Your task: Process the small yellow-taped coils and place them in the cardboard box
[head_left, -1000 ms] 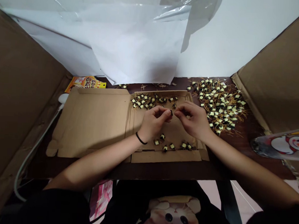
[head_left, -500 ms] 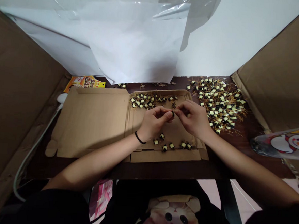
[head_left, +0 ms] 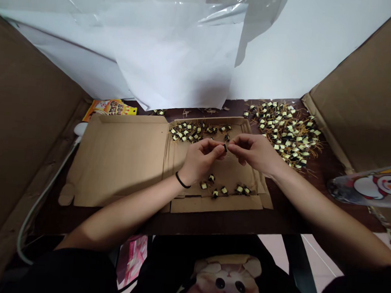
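Above the right half of an opened cardboard box (head_left: 191, 204), my left hand (head_left: 199, 159) pinches a small black coil (head_left: 225, 147) between thumb and forefinger. My right hand (head_left: 250, 152) is closed in a pinch right beside that coil; whatever lies between its fingertips is too thin to make out. Several finished-looking coils (head_left: 186, 131) with pale yellow tops and copper-coloured wire leads lie along the box's far side, behind my hands. Several more coils (head_left: 224, 190) are scattered near its front edge.
A large heap of similar coils (head_left: 288, 130) covers the table to the right of the box. A printed clear cup (head_left: 370, 185) lies farther right. At the left are a yellow-orange packet (head_left: 111, 107) and a white cable (head_left: 41, 189). Cardboard walls (head_left: 370, 87) stand on both sides.
My right hand has tilted slightly, its knuckles lower and its wrist a little farther right. My left hand keeps the coil in nearly the same place.
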`<state>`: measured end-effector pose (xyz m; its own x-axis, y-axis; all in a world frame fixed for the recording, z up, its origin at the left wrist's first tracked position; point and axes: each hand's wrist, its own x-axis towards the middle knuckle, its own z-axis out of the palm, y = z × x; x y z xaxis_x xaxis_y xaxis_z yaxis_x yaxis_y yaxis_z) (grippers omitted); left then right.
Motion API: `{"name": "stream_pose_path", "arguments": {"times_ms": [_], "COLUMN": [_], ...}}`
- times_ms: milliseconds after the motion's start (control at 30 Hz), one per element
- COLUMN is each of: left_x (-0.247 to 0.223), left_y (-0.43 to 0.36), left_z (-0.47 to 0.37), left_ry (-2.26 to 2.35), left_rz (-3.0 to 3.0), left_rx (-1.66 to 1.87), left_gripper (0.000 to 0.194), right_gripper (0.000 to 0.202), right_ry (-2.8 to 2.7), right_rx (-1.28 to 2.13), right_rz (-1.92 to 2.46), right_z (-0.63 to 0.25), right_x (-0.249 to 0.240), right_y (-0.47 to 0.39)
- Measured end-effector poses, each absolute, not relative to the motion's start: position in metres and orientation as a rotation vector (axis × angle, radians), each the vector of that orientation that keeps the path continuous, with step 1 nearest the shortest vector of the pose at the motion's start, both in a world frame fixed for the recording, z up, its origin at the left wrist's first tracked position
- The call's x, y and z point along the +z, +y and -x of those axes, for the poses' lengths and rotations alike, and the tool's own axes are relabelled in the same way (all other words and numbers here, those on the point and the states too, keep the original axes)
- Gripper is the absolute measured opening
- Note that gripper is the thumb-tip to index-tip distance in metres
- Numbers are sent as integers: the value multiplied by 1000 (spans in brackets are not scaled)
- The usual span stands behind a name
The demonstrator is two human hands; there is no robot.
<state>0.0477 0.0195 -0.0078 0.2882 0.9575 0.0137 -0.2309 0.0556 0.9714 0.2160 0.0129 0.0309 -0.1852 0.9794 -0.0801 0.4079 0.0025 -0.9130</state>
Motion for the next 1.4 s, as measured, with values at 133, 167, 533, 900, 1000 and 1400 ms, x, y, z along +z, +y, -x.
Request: {"name": "stream_pose_path", "arguments": {"times_ms": [133, 167, 533, 900, 1000, 1400], "left_x": [-7, -7, -7, -6, -6, -6], "left_y": [19, 20, 21, 20, 21, 20], "left_z": [-49, -49, -49, -50, -50, -51], "left_ry": [817, 819, 909, 933, 936, 844], "left_rz": [-1147, -1152, -1145, -1161, -1170, -990], "left_rx": [1077, 1079, 1092, 1103, 1101, 1086], "left_gripper": [35, 35, 28, 27, 27, 37], "right_gripper": [21, 20, 21, 13, 17, 12], "right_ry": [-1697, -1691, -1646, -1987, -2042, -1937], "right_rx": [831, 781, 825, 201, 121, 457], "right_rz": [1505, 1510, 1483, 1251, 1221, 1178], "right_z": [-211, -210, -210, -211, -211, -210], "right_x": [29, 28, 28, 21, 16, 24], "right_y": [11, 10, 9, 5, 4, 6]}}
